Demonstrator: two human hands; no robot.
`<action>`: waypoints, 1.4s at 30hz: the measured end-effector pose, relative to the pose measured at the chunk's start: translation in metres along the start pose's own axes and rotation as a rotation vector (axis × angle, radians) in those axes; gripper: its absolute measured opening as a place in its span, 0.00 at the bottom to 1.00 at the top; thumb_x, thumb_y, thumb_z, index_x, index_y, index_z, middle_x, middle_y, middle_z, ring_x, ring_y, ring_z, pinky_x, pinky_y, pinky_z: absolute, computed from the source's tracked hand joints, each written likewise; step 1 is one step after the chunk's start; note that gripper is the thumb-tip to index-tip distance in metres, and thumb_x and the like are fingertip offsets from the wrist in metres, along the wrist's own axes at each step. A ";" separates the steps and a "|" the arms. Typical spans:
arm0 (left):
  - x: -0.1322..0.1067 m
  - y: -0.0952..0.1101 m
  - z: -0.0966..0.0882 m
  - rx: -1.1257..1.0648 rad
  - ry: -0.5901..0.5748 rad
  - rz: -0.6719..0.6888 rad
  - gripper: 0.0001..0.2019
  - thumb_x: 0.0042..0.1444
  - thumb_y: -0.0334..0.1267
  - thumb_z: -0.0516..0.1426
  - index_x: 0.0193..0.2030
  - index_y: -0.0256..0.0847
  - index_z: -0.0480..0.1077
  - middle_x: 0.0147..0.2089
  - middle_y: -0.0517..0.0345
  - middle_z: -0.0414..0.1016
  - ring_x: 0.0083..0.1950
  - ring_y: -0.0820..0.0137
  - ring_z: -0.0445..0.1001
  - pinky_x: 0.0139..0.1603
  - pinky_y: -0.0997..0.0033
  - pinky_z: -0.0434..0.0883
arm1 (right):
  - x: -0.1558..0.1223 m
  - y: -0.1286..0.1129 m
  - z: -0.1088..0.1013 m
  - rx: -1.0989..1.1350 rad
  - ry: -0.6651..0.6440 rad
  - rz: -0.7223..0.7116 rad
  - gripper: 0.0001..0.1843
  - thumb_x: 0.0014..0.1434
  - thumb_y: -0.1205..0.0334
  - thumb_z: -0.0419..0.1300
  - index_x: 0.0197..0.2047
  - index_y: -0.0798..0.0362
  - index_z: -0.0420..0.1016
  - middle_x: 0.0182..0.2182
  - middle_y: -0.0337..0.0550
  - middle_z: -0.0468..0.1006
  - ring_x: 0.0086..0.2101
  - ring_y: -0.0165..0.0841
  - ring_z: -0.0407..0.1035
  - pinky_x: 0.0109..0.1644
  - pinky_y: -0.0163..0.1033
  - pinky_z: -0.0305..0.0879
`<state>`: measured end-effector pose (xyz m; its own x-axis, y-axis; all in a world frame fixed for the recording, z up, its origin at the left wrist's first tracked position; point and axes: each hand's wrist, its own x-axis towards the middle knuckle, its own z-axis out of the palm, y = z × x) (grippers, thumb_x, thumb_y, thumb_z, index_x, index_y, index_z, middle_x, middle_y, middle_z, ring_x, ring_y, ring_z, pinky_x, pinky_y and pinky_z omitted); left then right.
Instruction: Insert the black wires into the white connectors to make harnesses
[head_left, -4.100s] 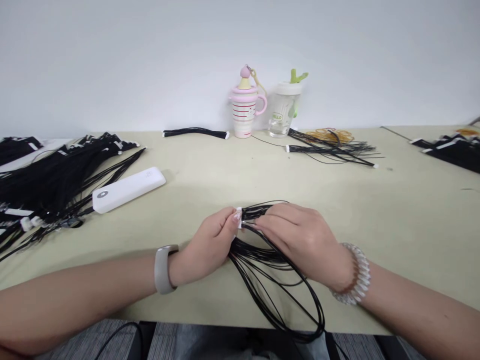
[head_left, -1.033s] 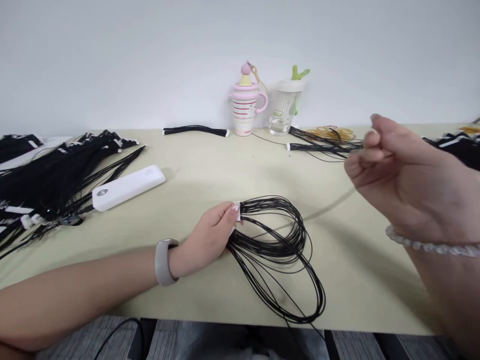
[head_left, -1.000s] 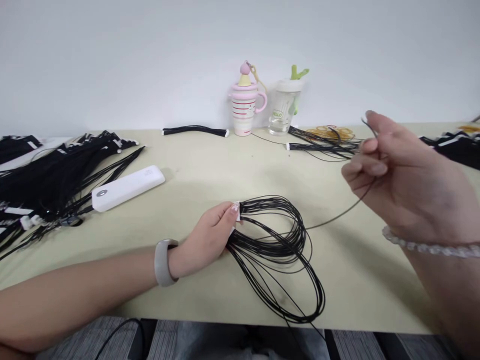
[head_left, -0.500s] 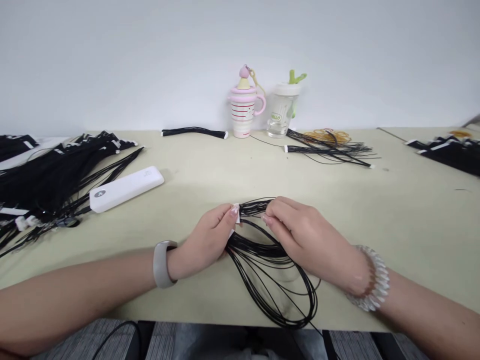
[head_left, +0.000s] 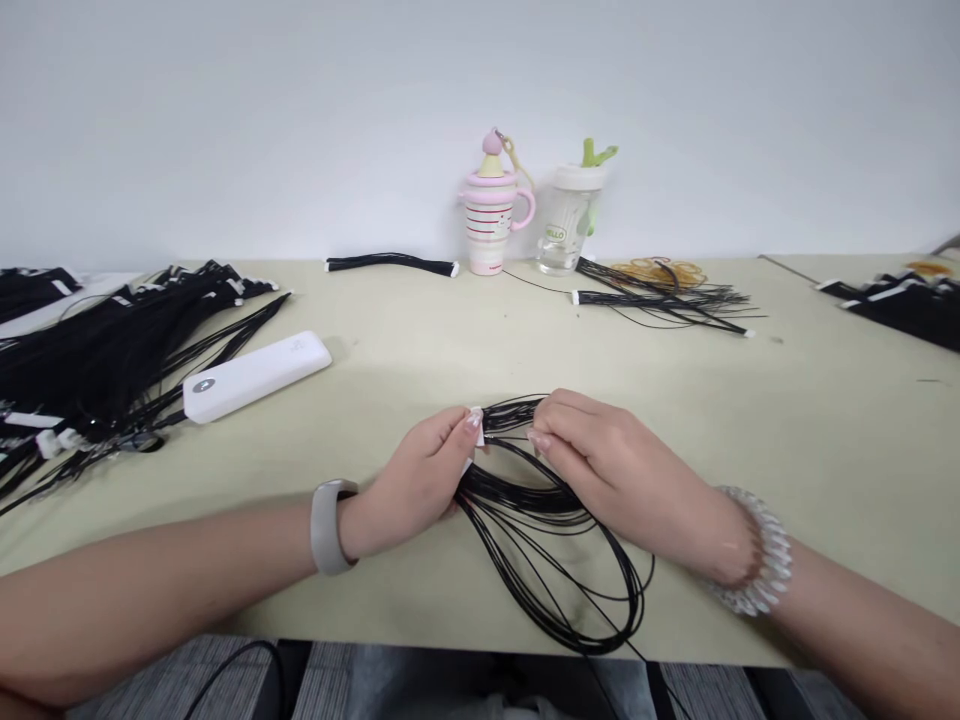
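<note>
A looped bundle of thin black cords lies on the pale green table in front of me. My left hand pinches the bundle's white-tagged end between thumb and fingers. My right hand rests on the cords just right of that end, its fingertips curled and picking at the strands. The loops trail toward the table's near edge. A grey band sits on my left wrist and a clear coiled band on my right wrist.
A white power bank lies at the left beside a big heap of black cords. At the back stand a pink cup and a clear bottle, with a small cord bundle, loose cords and rubber bands.
One second ago my right hand was raised at the right, pulling a single cord out. It has come back down onto the bundle beside my left hand, which has stayed put.
</note>
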<state>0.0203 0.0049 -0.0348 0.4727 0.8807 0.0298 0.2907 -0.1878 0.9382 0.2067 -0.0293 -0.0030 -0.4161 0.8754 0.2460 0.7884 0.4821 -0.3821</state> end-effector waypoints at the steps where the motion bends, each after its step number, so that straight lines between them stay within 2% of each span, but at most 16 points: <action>1: 0.000 0.000 0.000 0.005 0.005 0.004 0.19 0.60 0.49 0.42 0.26 0.37 0.55 0.24 0.63 0.56 0.26 0.79 0.55 0.28 0.78 0.58 | 0.000 0.000 0.000 -0.018 -0.005 0.007 0.12 0.62 0.63 0.44 0.30 0.55 0.63 0.30 0.40 0.67 0.31 0.27 0.59 0.35 0.35 0.57; 12: -0.001 0.000 0.000 -0.007 -0.006 -0.005 0.18 0.59 0.49 0.43 0.25 0.37 0.53 0.24 0.63 0.54 0.27 0.78 0.54 0.28 0.77 0.57 | 0.001 -0.002 0.003 -0.111 0.001 0.035 0.14 0.63 0.62 0.42 0.30 0.55 0.62 0.30 0.41 0.66 0.31 0.28 0.60 0.36 0.36 0.57; 19: -0.001 -0.002 0.000 0.007 -0.012 -0.006 0.18 0.59 0.49 0.42 0.26 0.37 0.54 0.25 0.62 0.56 0.27 0.78 0.55 0.28 0.77 0.58 | 0.001 -0.002 0.004 -0.132 -0.034 0.056 0.14 0.63 0.63 0.42 0.30 0.55 0.63 0.31 0.40 0.66 0.32 0.28 0.60 0.38 0.37 0.57; 33: -0.002 0.001 0.000 0.085 0.014 0.021 0.18 0.60 0.48 0.42 0.25 0.37 0.53 0.24 0.62 0.55 0.27 0.77 0.55 0.28 0.78 0.57 | 0.002 -0.001 0.001 -0.023 -0.047 0.059 0.13 0.62 0.64 0.43 0.28 0.55 0.60 0.31 0.39 0.66 0.33 0.27 0.59 0.39 0.36 0.56; 42: -0.002 -0.001 0.001 0.086 0.025 0.011 0.18 0.60 0.48 0.43 0.25 0.37 0.53 0.24 0.63 0.54 0.27 0.78 0.54 0.27 0.78 0.56 | 0.004 -0.001 -0.001 0.022 -0.135 0.026 0.15 0.62 0.64 0.43 0.26 0.56 0.61 0.28 0.39 0.66 0.30 0.26 0.58 0.38 0.35 0.55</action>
<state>0.0194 0.0031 -0.0363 0.4554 0.8889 0.0495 0.3569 -0.2332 0.9046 0.2051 -0.0265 -0.0007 -0.4541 0.8836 0.1139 0.7903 0.4585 -0.4065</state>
